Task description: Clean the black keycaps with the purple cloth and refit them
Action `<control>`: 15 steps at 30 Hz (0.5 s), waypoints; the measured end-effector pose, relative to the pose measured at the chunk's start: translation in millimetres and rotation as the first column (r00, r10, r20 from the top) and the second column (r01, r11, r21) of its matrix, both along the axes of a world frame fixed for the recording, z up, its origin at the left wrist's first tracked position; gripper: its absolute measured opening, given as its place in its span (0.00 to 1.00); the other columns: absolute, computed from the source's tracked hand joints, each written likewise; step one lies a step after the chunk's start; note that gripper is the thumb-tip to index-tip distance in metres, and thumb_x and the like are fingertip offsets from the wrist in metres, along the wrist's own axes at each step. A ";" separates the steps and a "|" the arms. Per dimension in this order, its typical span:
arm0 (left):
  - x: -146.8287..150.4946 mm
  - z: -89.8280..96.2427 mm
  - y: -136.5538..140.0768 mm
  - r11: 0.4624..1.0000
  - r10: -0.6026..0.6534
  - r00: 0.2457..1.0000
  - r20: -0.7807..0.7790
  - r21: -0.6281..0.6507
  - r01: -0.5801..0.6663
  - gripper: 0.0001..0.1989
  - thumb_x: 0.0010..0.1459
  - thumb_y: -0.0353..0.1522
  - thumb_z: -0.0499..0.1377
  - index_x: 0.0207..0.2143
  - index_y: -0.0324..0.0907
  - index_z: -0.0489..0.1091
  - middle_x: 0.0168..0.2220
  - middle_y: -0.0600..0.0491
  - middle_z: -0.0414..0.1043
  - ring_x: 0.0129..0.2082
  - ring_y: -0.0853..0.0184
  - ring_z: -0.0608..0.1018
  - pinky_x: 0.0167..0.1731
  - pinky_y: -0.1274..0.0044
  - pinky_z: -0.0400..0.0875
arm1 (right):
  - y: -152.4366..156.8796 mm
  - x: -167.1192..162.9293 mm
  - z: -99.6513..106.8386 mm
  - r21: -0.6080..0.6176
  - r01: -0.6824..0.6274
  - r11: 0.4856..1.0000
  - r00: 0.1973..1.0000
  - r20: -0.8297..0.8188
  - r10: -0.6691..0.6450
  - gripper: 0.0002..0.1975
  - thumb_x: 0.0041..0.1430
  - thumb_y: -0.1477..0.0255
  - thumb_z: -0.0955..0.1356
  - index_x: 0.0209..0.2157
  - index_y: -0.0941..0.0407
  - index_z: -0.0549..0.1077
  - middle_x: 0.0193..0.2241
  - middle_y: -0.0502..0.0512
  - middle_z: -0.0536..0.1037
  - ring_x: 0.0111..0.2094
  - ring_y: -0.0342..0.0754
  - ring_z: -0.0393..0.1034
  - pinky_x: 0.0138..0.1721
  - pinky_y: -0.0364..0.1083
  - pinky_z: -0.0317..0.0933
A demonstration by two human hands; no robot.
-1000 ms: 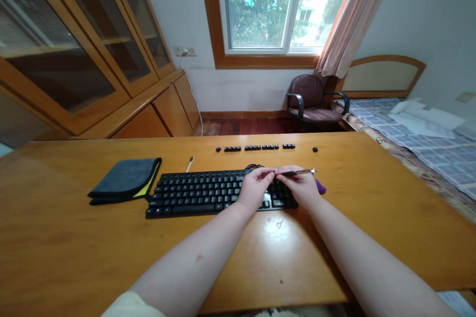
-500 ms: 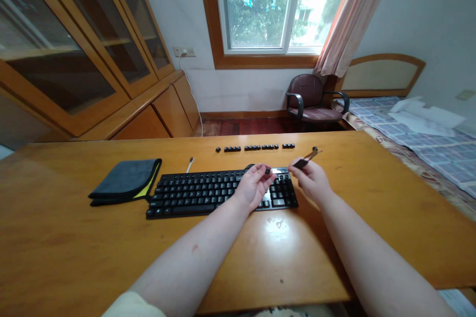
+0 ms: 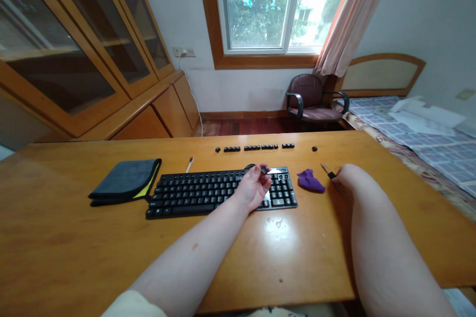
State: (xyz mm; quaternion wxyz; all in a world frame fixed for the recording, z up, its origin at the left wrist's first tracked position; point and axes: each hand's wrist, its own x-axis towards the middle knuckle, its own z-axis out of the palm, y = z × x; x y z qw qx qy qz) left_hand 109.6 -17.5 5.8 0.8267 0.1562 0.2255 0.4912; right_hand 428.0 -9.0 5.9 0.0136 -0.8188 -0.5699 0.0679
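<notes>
Over the right part of a black keyboard [image 3: 201, 193], my left hand [image 3: 253, 188] is closed, pinching a small black keycap [image 3: 264, 170] between thumb and fingertips. Farther right, my right hand [image 3: 349, 179] is low at the table, its fingers closed on the black end of a small tool with two thin prongs, apparently a keycap puller [image 3: 330, 174]. Its prongs point away from me, to the left. A crumpled purple cloth [image 3: 311, 181] lies between the keyboard and my right hand.
Short rows of loose black keycaps [image 3: 253, 147] line the far side of the wooden table [image 3: 238, 267]. A single keycap [image 3: 314, 148] sits to their right. Behind the keyboard is a small white brush [image 3: 190, 164]; at left lies a folded grey cloth [image 3: 126, 178].
My right hand has moved right and down to the table with the keycap puller, uncovering the purple cloth. My left hand stays nearly still with the keycap, turned slightly.
</notes>
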 end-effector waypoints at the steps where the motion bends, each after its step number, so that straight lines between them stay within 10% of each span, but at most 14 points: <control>1: -0.3 0.3 -0.2 1.000 -0.006 1.000 0.002 0.006 0.006 0.12 0.45 0.36 0.65 0.32 0.39 0.70 0.28 0.57 0.71 0.22 0.79 0.73 0.25 0.86 0.73 | 1.5 0.5 2.2 -0.155 0.031 0.987 0.999 -0.004 -0.032 0.12 0.34 0.72 0.72 0.07 0.54 0.68 0.12 0.55 0.70 0.19 0.53 0.69 0.22 0.47 0.59; 6: -0.1 2.6 -2.2 0.999 -0.040 0.999 -0.026 0.024 0.040 0.15 0.44 0.35 0.66 0.33 0.38 0.69 0.28 0.55 0.71 0.22 0.78 0.73 0.24 0.85 0.73 | 4.5 -7.2 18.7 -0.264 0.154 0.952 0.985 0.123 -0.125 0.10 0.36 0.67 0.73 0.12 0.56 0.72 0.17 0.59 0.74 0.24 0.54 0.72 0.23 0.46 0.61; 8: 0.2 2.5 -3.0 0.997 -0.068 0.997 -0.039 0.020 0.068 0.16 0.43 0.36 0.67 0.33 0.38 0.68 0.27 0.55 0.71 0.20 0.78 0.73 0.23 0.85 0.73 | 0.1 -22.2 27.0 -0.161 0.149 0.976 0.986 0.103 -0.133 0.07 0.39 0.67 0.72 0.17 0.57 0.75 0.20 0.60 0.75 0.25 0.55 0.72 0.25 0.47 0.62; 10: 0.6 1.8 -3.7 0.995 -0.088 0.995 -0.051 0.032 0.090 0.18 0.41 0.37 0.67 0.32 0.38 0.67 0.26 0.55 0.71 0.20 0.78 0.72 0.22 0.85 0.72 | -7.4 -47.4 35.7 0.192 -0.044 0.980 0.999 -0.011 0.047 0.07 0.48 0.69 0.68 0.27 0.57 0.76 0.27 0.60 0.77 0.29 0.53 0.73 0.30 0.47 0.64; 15: 1.1 1.5 -5.0 0.985 -0.117 0.986 -0.121 0.110 0.131 0.21 0.39 0.39 0.67 0.32 0.38 0.64 0.25 0.56 0.70 0.19 0.78 0.71 0.21 0.85 0.71 | -30.7 -124.3 45.2 0.663 -0.483 0.571 0.629 -0.190 0.754 0.08 0.57 0.69 0.64 0.36 0.53 0.74 0.36 0.55 0.77 0.38 0.47 0.71 0.40 0.45 0.65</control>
